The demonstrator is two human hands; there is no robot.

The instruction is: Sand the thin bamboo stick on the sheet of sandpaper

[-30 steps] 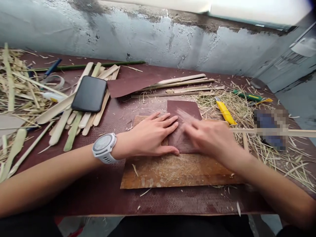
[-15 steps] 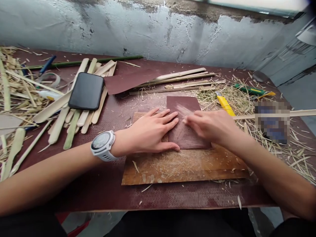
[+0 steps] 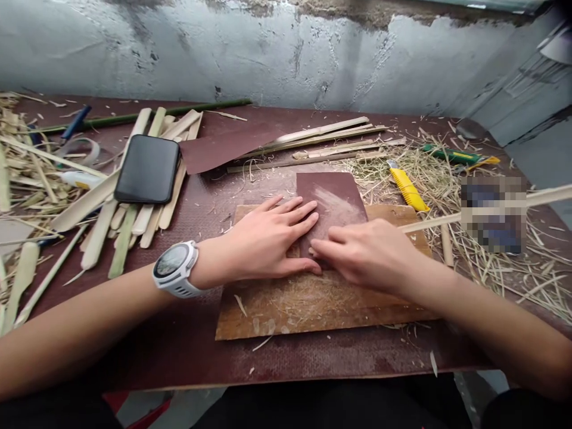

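My left hand (image 3: 272, 238) lies flat with spread fingers on the left part of a dark red sandpaper sheet (image 3: 335, 196). Pale dust streaks mark the sheet, which rests on a brown wooden board (image 3: 277, 310). Close to my left thumb, my right hand (image 3: 361, 253) is closed round a long pale bamboo strip (image 3: 433, 221), its knuckles over the sheet's lower right. The strip sticks out behind this hand toward the right edge of the view; its front end is hidden by my fingers.
Bamboo pieces lie under a black phone (image 3: 147, 168) at the left. Behind the board are a larger sandpaper sheet (image 3: 223, 149) and thin strips (image 3: 326, 130). A yellow cutter (image 3: 407, 187), a green tool (image 3: 451, 155) and shavings (image 3: 491, 268) lie right, beside a blurred object (image 3: 491, 232).
My right hand has moved down and left over the sandpaper with the bamboo strip, uncovering more dust streaks. My left hand stays flat on the sheet. The view has shifted slightly.
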